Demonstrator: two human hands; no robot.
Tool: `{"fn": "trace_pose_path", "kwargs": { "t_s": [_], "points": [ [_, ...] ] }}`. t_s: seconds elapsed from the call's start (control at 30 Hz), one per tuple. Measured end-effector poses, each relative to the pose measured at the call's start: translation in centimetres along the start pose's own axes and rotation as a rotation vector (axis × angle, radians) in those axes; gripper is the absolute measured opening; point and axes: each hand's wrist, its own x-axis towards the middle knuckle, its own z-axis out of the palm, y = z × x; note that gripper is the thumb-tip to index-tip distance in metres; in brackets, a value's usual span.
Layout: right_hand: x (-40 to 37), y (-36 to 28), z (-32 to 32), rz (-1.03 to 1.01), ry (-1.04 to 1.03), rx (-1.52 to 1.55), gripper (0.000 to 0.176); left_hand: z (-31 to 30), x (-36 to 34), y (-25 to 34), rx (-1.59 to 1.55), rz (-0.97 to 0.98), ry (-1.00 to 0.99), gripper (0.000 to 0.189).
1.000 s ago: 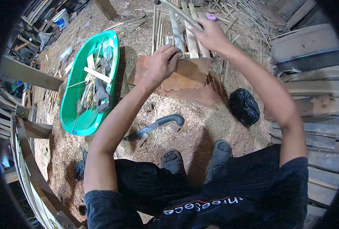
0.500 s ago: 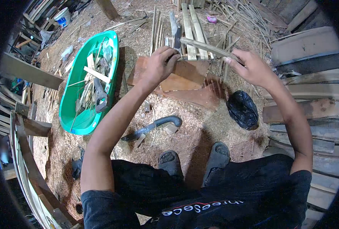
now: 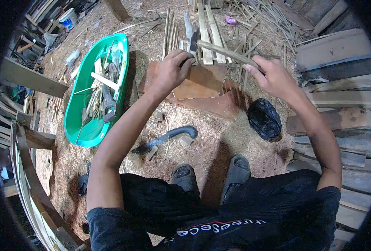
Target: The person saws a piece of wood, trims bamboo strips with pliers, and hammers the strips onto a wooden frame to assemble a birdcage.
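Observation:
My right hand (image 3: 274, 76) is closed round one end of a long wooden stick (image 3: 227, 52), which slants up to the left over pale wooden strips. The stick's far end is beside a dark, flat, blade-like piece (image 3: 194, 40). My left hand (image 3: 173, 71) is curled just below that piece, fingers bent; what they grip is hidden. Several pale strips (image 3: 206, 33) lie lengthwise ahead of my hands. Beneath and nearer to me is a brown board (image 3: 200, 81).
A green plastic tub (image 3: 83, 140) at left holds wood scraps and a saw (image 3: 108, 104). A dark curved tool (image 3: 168, 138) lies before my sandals. A black plastic bag (image 3: 264, 120) sits at right, near stacked planks (image 3: 336, 100). Shavings cover the floor.
The view has shifted slightly. Both hands keep nearly the same pose, and the stick in my right hand stays at about the same slant.

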Motion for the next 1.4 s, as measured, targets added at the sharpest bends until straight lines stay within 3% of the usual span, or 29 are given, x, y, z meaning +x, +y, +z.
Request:
{"fn": "trace_pose_path", "kwargs": {
  "t_s": [0.53,0.83,1.03,1.13,1.23,1.33,1.4],
  "points": [
    [0.0,-2.5,-1.0,0.094,-0.023,-0.055,0.033,-0.5,0.0,0.4,0.019,-0.026,-0.026,0.015],
    [-0.3,-2.4,-0.1,0.029,0.101,0.013,0.027,-0.7,0.3,0.7,0.019,-0.019,-0.027,0.016],
    [-0.4,-2.6,-0.3,0.084,0.072,0.032,0.025,-0.6,0.2,0.8,0.002,-0.03,-0.017,0.014],
    [-0.2,-2.9,-0.8,0.106,-0.037,-0.025,0.029,-0.6,0.1,0.9,-0.004,-0.021,-0.005,0.011],
    [-0.1,-2.4,-0.2,0.036,0.129,0.074,0.029,-0.5,0.3,0.8,-0.007,-0.002,0.012,0.01],
    [-0.7,-3.3,-0.1,0.055,0.009,-0.17,0.029,-0.4,0.1,0.9,0.004,0.006,0.025,0.01],
    [-0.6,-3.4,0.0,0.089,0.047,-0.02,0.028,-0.4,0.1,0.8,0.028,-0.002,0.007,0.011]
  ]
}}
